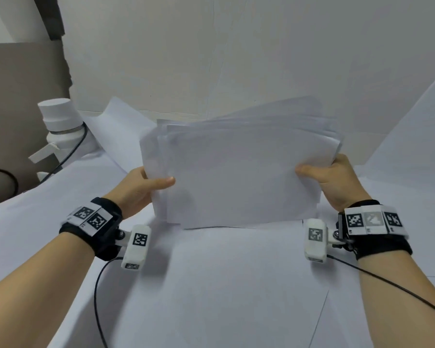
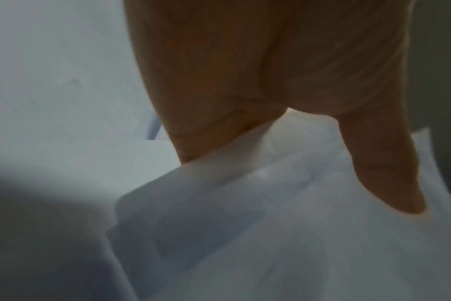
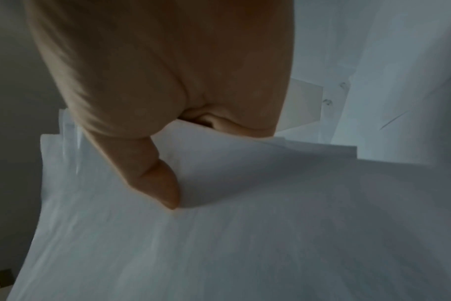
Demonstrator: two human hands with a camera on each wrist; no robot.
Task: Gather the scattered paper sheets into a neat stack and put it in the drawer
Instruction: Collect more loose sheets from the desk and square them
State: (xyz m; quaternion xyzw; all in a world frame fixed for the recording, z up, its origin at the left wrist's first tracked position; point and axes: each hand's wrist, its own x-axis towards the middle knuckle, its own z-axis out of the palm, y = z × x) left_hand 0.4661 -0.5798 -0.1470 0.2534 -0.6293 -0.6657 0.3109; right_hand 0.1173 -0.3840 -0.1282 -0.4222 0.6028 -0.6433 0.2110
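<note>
paper stack point(image 1: 236, 172) between both grips, left hand point(image 1: 138, 187), right hand point(image 1: 337, 182)

White paper sheets point(image 1: 236, 172), black wristbands point(image 1: 103, 237)

Paper sheets point(image 1: 239, 177) — matt, smooth; table covering point(image 1: 236, 285) — matt paper.

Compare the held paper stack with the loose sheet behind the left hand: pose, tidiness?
The paper stack stands tilted on its lower edge, gripped by the left hand and right hand; the loose sheet lies untouched. The stack's top edges fan unevenly; the loose sheet is single. Both are plain white.
</note>
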